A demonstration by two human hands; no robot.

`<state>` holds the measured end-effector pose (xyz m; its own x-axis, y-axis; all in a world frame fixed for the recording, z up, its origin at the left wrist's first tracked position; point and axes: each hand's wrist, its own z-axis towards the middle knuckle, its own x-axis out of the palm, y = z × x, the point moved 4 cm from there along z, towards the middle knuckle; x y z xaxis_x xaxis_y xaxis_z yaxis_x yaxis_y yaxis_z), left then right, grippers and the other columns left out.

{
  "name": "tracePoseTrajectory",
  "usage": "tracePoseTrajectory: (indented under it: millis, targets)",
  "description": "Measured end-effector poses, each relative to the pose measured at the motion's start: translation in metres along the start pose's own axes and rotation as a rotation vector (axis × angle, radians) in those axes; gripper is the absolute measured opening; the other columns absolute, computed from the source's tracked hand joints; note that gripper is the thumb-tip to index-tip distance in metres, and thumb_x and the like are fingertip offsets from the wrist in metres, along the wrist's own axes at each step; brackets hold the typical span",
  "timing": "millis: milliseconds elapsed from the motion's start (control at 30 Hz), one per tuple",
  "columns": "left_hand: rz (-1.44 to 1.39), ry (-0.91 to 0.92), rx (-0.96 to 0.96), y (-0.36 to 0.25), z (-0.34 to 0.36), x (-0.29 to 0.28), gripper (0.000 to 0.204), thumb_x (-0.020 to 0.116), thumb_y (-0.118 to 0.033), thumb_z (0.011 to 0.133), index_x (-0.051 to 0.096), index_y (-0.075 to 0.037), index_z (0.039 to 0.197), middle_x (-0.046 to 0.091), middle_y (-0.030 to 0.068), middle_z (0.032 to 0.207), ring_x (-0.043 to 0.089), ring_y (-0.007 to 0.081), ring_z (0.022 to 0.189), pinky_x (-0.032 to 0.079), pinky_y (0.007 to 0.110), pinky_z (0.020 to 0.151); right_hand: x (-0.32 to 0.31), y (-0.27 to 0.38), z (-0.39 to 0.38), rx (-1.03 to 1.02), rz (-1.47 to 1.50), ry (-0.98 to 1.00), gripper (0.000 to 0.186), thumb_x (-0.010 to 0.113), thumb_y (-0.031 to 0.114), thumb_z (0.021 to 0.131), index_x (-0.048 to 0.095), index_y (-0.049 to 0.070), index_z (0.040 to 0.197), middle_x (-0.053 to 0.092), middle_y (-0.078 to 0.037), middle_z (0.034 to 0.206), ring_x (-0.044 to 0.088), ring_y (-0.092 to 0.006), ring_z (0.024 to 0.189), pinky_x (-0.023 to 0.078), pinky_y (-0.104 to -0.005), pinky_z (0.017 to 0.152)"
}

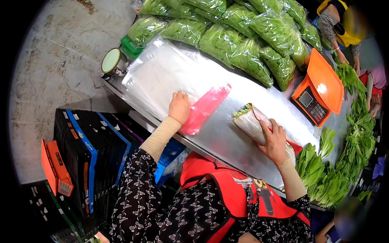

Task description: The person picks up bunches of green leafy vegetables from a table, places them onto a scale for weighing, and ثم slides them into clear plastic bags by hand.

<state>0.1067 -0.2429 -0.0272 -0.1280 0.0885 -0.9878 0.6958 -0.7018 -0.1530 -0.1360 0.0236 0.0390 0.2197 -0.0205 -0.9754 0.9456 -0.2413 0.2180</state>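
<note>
On the steel table (227, 156) lies a stack of clear plastic bags (150, 77), with a pink-red sheet of plastic (208, 107) at its near right end. My left hand (179, 107) rests at the edge of this stack beside the pink-red part, its fingers curled down on the plastic; the fingertips are partly hidden. To the right, my right hand (274, 142) is wrapped over a rolled bundle (252, 122) in whitish film with red at its edges. Pale green stem ends show at the bundle's far left end.
Bagged leafy greens (227, 44) are piled along the far side. An orange scale (318, 91) stands at right, near loose greens (324, 174). A tape roll (111, 60) sits at the left corner. Stacked crates (77, 154) stand at left. Another person's hands (348, 62) handle greens.
</note>
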Motion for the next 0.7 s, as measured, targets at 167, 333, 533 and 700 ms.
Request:
tracePoseTrajectory:
  millis: [167,333,533,700]
  targets:
    - [0.112,-0.070,0.017,0.008,0.004,0.010,0.012,0.057,-0.006,0.077,0.058,-0.003,0.088,0.055,0.0128,0.091,0.053,0.0313,0.091,0.048,0.041,0.078,-0.005,-0.002,0.004,0.002,0.036,0.061,0.086,0.080,0.023,0.060,0.043,0.017,0.137,0.042,-0.023,0.131,0.047,-0.0365,0.106,0.039,-0.0439,0.089]
    - [-0.106,-0.320,0.063,0.025,0.003,0.009,0.009,0.057,-0.002,0.077,0.056,-0.003,0.085,0.056,0.0133,0.091,0.053,0.0322,0.089,0.047,0.038,0.074,-0.009,-0.015,0.007,-0.033,0.174,0.046,0.082,0.078,0.022,0.062,0.044,0.016,0.136,0.047,-0.022,0.127,0.051,-0.0396,0.105,0.042,-0.0454,0.092]
    - [-0.333,-0.498,0.058,-0.008,0.035,-0.079,0.002,0.059,-0.005,0.084,0.057,-0.004,0.084,0.055,0.0127,0.081,0.055,0.0302,0.074,0.045,0.037,0.065,-0.015,-0.040,0.015,0.071,0.739,0.088,0.081,0.078,0.018,0.061,0.046,0.006,0.134,0.054,-0.015,0.125,0.052,-0.0254,0.117,0.039,-0.0334,0.101]
    - [-0.350,-0.460,0.225,-0.056,0.010,-0.081,0.005,0.064,-0.002,0.081,0.060,-0.004,0.085,0.053,0.0110,0.075,0.054,0.0262,0.063,0.045,0.035,0.058,-0.057,0.034,0.005,-0.215,0.903,0.008,0.078,0.078,0.019,0.063,0.046,0.006,0.133,0.053,-0.016,0.126,0.052,-0.0300,0.116,0.041,-0.0364,0.099]
